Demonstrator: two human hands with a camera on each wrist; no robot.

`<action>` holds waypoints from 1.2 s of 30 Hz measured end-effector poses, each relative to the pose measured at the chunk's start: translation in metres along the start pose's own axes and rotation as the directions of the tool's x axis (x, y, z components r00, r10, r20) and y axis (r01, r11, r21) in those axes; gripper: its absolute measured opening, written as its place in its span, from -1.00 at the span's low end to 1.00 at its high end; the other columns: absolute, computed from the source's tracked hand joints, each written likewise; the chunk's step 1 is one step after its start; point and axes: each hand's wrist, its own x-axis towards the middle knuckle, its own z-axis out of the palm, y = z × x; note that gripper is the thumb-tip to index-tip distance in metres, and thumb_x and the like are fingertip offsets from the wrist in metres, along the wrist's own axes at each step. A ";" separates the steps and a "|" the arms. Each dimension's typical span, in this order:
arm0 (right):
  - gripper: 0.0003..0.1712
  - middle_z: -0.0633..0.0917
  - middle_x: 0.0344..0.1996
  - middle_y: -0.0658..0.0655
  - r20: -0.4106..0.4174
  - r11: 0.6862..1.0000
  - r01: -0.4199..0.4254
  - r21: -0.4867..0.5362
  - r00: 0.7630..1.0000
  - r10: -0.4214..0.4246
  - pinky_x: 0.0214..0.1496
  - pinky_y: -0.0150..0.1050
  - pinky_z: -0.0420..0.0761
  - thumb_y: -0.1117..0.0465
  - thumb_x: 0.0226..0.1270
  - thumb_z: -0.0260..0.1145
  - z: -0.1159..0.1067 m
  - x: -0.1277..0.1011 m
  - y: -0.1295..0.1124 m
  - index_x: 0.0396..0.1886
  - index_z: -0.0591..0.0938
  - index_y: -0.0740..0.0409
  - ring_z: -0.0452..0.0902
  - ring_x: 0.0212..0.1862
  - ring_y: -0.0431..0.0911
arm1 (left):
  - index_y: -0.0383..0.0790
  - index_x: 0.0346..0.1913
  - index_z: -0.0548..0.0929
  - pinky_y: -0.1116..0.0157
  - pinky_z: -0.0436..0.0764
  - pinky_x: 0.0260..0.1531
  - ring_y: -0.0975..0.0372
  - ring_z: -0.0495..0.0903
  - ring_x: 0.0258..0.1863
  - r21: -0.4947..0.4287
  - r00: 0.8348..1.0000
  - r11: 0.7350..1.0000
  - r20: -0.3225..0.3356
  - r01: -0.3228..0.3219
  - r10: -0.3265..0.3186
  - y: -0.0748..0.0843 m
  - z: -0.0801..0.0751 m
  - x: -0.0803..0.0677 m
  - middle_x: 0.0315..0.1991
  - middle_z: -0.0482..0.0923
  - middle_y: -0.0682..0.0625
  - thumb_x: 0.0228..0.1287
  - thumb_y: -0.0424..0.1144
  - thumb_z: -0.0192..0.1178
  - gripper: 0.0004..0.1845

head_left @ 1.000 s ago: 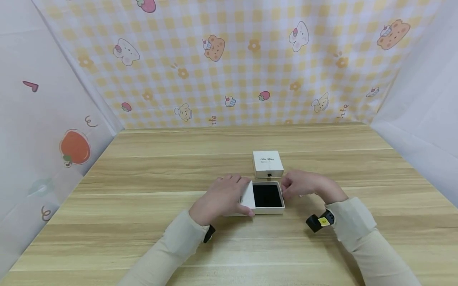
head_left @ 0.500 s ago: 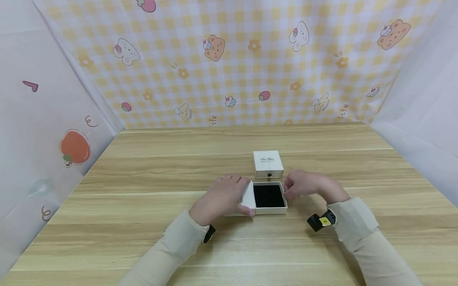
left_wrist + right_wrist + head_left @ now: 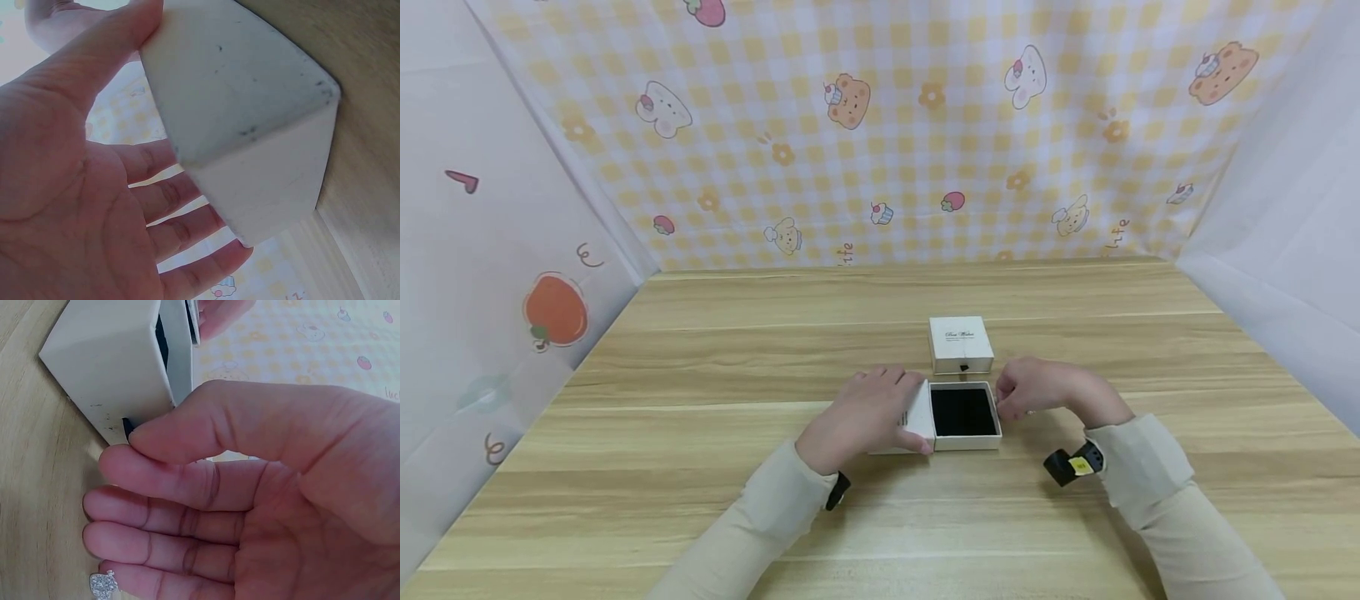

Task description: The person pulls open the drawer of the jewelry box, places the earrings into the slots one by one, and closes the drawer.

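A small white box lies on the wooden table [image 3: 700,467]. My left hand [image 3: 865,417] grips its outer sleeve [image 3: 917,421], thumb on one side and fingers on the other; in the left wrist view the sleeve [image 3: 237,106] fills the space between thumb and fingers [image 3: 181,206]. The drawer [image 3: 964,412], lined in black and showing nothing inside, sticks out of the sleeve to the right. My right hand [image 3: 1045,387] pinches the small black tab [image 3: 127,428] on the drawer's end [image 3: 106,369] between thumb and forefinger [image 3: 187,475].
A second white box [image 3: 961,343], closed and with small lettering on its lid, stands just behind the open one. A tiny glittering piece [image 3: 103,584] lies on the wood under my right hand. Patterned cloth walls close in the table at the back and sides.
The drawer has slid slightly further right out of the sleeve with my right hand. My left hand has stayed in place.
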 end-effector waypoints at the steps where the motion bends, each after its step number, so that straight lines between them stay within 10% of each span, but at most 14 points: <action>1: -0.89 0.41 -0.71 -0.09 -0.001 1.000 -0.004 -0.004 1.000 0.004 -0.53 -0.39 0.21 0.34 -0.10 0.19 0.000 0.000 0.000 -0.71 0.48 0.11 0.22 -0.60 -0.23 | -0.11 0.34 0.27 0.10 0.36 0.17 0.11 0.33 0.22 0.000 1.000 1.000 0.001 0.000 0.000 0.000 0.000 0.000 0.25 0.36 -0.02 -0.11 0.28 0.31 -0.04; 36: -0.91 0.61 -0.48 0.00 -0.179 0.998 0.060 -0.022 0.982 -0.063 -0.34 -0.30 0.44 0.26 0.19 0.25 -0.014 -0.013 0.000 -0.44 0.62 0.18 0.43 -0.39 -0.18 | -0.11 0.33 0.29 0.11 0.38 0.12 0.12 0.35 0.18 -0.004 1.000 1.000 -0.016 -0.004 0.004 -0.001 0.001 0.000 0.22 0.39 -0.03 -0.12 0.29 0.32 -0.04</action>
